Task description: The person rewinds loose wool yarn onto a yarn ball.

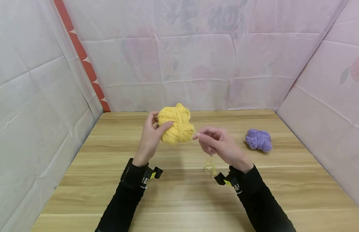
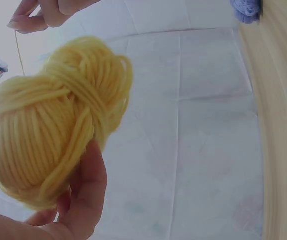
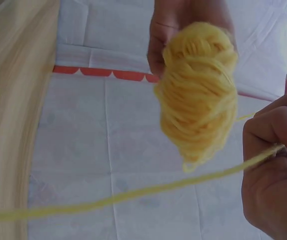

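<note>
A ball of yellow yarn (image 1: 175, 125) is held above the table by my left hand (image 1: 151, 137), thumb in front and fingers behind. In the left wrist view the fingers curl round the lower side of the yarn ball (image 2: 38, 135). My right hand (image 1: 220, 143), just right of the ball, pinches a strand drawn from it. That yellow strand (image 3: 133, 194) passes through the curled fingers of the right hand (image 3: 276, 160) in the right wrist view. Its loose tail (image 1: 209, 166) hangs below the right hand in the head view.
A ball of purple yarn (image 1: 258, 140) lies on the wooden table (image 1: 179, 199), right of my right hand. White printed sheets (image 1: 196, 61) stand behind the table and at both sides. A red scalloped strip (image 1: 86, 66) runs down the back left corner.
</note>
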Demonstrator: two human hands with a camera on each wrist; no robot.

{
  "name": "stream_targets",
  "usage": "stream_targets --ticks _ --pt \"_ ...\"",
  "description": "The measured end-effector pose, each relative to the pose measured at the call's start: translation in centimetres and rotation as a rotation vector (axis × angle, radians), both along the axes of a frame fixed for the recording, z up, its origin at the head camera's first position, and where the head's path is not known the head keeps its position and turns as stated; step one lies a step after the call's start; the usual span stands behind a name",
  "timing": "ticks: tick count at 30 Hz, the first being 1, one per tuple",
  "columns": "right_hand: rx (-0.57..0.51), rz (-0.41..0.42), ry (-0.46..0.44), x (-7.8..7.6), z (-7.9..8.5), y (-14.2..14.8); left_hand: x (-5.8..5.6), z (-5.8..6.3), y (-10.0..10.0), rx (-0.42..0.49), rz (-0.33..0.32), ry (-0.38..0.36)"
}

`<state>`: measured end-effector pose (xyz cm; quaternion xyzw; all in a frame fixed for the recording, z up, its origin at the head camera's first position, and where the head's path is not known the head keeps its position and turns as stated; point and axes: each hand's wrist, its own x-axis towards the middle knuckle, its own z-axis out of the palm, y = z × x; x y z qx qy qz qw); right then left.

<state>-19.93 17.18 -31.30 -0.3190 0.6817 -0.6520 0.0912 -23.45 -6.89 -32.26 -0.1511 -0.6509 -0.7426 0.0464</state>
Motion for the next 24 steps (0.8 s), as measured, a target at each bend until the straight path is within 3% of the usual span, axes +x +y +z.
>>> stream_targets --ticks 4,8,16,24 --pt "0.086 -0.023 0.027 0.2 -0.4 -0.8 -0.1 0.1 -0.1 0.072 0.033 0.005" --pt "0.151 -0.047 0.027 0.2 -0.6 -1.5 0.0 0.1 -0.3 0.133 0.018 0.01" --pt "0.203 -0.024 0.008 -0.6 -1.4 -1.9 0.3 0.4 -0.1 0.269 -0.079 0.008" --pt "0.2 0.009 0.018 -1.6 -2.1 -2.1 1.1 0.9 0.7 0.369 -0.254 -0.084"
